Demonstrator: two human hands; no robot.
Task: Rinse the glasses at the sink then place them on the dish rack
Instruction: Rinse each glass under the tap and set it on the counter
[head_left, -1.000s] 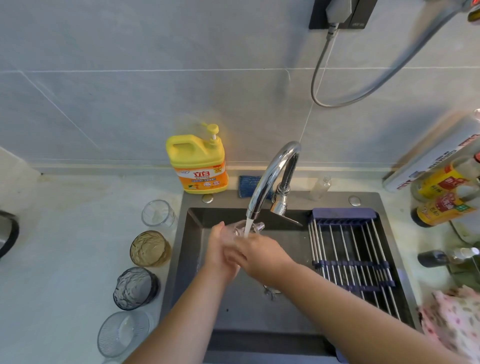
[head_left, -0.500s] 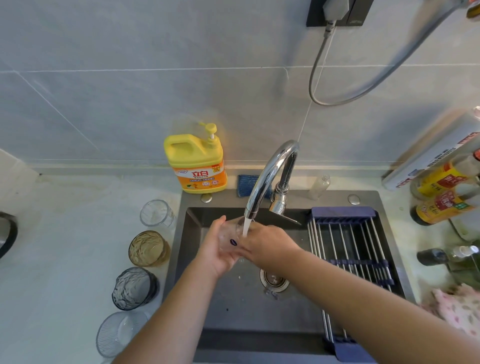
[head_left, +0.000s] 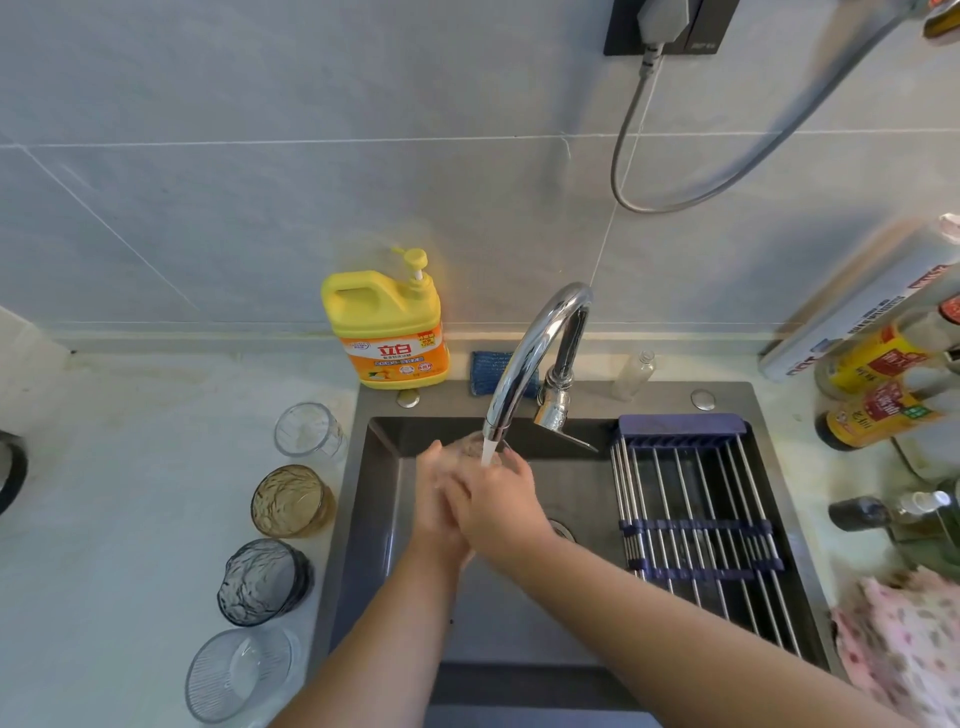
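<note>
From my head view, everything sits around the dark sink (head_left: 358, 519). Over its basin, under the spout of the chrome faucet (head_left: 524, 364), both my hands are wrapped round a clear glass (head_left: 470, 446): my left hand (head_left: 434, 509) cups it from the sink's left side and my right hand (head_left: 498, 504) closes over it from the right, fingers overlapping the left hand. Only the glass's rim shows past my fingers, and the water stream (head_left: 487, 451) falls from the spout right onto it. Across the right part of the sink lies the dish rack (head_left: 691, 525), its metal rods and blue bars spanning the basin. On the desk (head_left: 130, 493) just left of the sink four more glasses stand in a line along its edge: a clear glass (head_left: 310, 431) nearest the wall, then an amber glass (head_left: 292, 501), a dark smoky glass (head_left: 264, 581), and a ribbed clear glass (head_left: 240, 674) nearest me. Behind the sink's left back corner stands a yellow detergent bottle (head_left: 385, 327), with a blue sponge (head_left: 493, 371) behind the faucet. To the right of the sink several sauce bottles (head_left: 883, 389) crowd the desk, and a pink floral cloth (head_left: 904, 639) lies by its near right corner.
</note>
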